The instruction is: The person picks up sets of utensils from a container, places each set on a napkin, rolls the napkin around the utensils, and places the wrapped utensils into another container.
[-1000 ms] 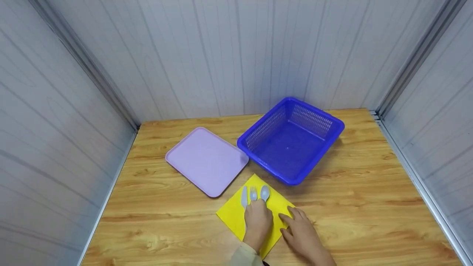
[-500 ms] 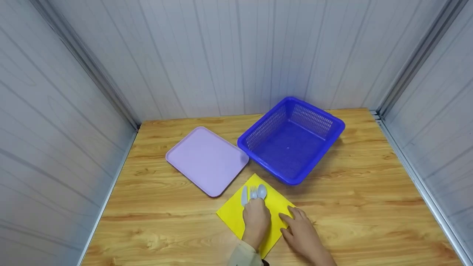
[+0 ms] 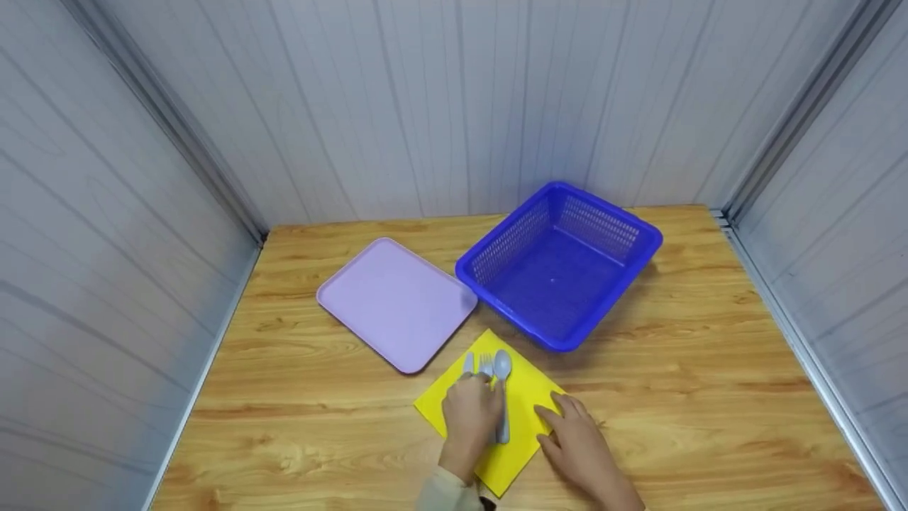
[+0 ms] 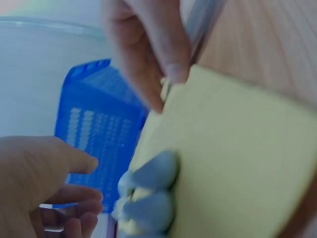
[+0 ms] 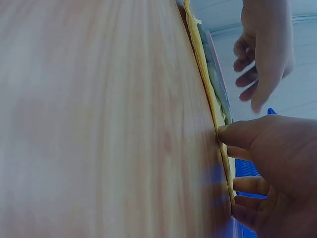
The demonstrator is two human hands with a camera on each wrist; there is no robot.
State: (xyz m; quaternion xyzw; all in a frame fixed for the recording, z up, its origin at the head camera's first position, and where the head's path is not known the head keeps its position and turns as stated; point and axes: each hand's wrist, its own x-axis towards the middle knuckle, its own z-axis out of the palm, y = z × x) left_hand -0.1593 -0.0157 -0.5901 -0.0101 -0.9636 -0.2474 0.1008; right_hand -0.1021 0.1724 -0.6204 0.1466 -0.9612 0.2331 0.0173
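Note:
A yellow folded napkin lies cornerwise on the wooden table, bearing a grey knife, fork and spoon side by side. My left hand is over the knife and fork and hides most of their handles; the spoon's handle shows. In the left wrist view this hand is apart from the cutlery, fingers loosely bent around nothing. My right hand rests at the napkin's right edge. Its thumb and spread fingertips touch that edge in the right wrist view, where the napkin appears edge-on.
Behind the napkin to the right stands a blue plastic basket with slotted sides. A lilac tray lies at the back left, its right corner at the basket's rim. Pale panel walls close off the table's back and sides.
The spoon has shifted left, closer to the fork. My left hand has let go of it and moved left, uncovering its handle. My right hand stays at the napkin's edge.

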